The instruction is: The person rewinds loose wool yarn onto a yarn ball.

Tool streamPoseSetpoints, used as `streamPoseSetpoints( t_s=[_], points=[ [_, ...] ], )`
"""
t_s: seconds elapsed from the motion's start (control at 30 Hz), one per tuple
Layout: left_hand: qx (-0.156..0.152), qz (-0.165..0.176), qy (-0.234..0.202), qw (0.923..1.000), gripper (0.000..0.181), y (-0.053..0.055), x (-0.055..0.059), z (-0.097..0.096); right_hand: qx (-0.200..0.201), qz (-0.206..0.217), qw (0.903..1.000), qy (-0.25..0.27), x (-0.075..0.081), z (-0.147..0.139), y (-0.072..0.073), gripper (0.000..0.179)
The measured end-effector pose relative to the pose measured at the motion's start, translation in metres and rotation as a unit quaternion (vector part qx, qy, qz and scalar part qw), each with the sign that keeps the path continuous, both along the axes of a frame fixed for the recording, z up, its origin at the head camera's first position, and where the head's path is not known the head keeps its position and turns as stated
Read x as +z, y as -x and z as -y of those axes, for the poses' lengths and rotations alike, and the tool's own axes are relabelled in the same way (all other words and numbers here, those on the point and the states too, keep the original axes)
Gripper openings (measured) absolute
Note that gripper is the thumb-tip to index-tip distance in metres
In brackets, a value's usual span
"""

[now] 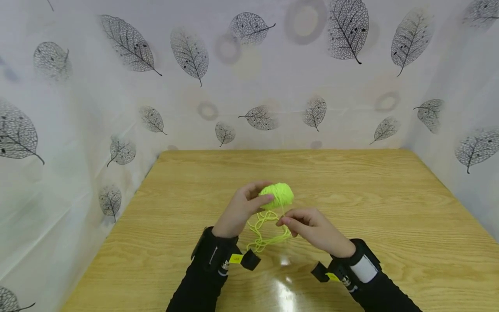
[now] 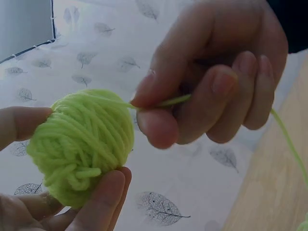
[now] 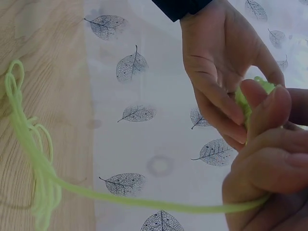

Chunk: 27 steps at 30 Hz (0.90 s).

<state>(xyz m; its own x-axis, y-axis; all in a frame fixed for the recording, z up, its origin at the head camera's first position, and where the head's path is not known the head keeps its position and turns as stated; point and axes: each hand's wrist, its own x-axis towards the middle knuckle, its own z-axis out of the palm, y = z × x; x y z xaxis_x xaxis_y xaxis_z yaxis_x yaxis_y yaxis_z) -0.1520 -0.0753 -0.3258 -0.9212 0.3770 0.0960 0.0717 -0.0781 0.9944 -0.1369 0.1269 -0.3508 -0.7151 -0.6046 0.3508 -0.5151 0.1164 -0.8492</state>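
A ball of neon yellow-green yarn [image 1: 281,195] is held above the table by my left hand [image 1: 246,206], its fingers and thumb round the sides. In the left wrist view the wound strands of the yarn ball [image 2: 84,149] show clearly, with a short loop sticking out low on it. My right hand [image 1: 312,227] pinches the strand [image 2: 120,103] close to the ball between thumb and forefinger. From that hand the strand [image 3: 144,200] runs on down to a loose heap of yarn [image 3: 41,178] on the table. The ball is mostly hidden by fingers in the right wrist view.
The wooden table [image 1: 175,208] stretches out beneath both hands. Behind it and at its sides hangs a pale leaf-patterned curtain [image 1: 280,82]. Loose yarn loops [image 1: 269,238] lie on the tabletop between the two wrists. Each wrist carries a strapped-on black camera.
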Motion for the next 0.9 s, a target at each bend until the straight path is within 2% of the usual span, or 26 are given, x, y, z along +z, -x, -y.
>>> streamPoseSetpoints(
  t_s=[0.2,0.37,0.47,0.63,0.7,0.9],
  points=[
    [-0.065,0.028,-0.058,0.9959,0.042,-0.002,0.004,0.002,0.023,0.021,0.9995,0.006,-0.003,-0.001,0.003,0.021],
    [-0.113,0.048,-0.062,0.9905,0.046,-0.003,0.005,0.005,0.028,0.052,0.9982,-0.008,-0.007,-0.005,0.009,0.021],
    [-0.145,0.038,-0.034,0.988,0.044,-0.003,0.006,0.007,0.015,0.062,0.9976,-0.028,-0.01,-0.009,0.013,0.018],
    [-0.185,-0.004,0.039,0.9819,0.037,-0.004,0.006,0.006,0.011,0.068,0.9969,-0.038,-0.012,-0.017,0.019,0.018],
    [-0.189,-0.022,0.069,0.9793,0.035,-0.005,0.006,0.004,0.015,0.072,0.9966,-0.037,-0.012,-0.021,0.022,0.019],
    [-0.168,-0.066,0.166,0.9694,0.036,-0.007,0.004,0.001,0.003,0.08,0.996,-0.04,-0.01,-0.028,0.027,0.022]
  ],
)
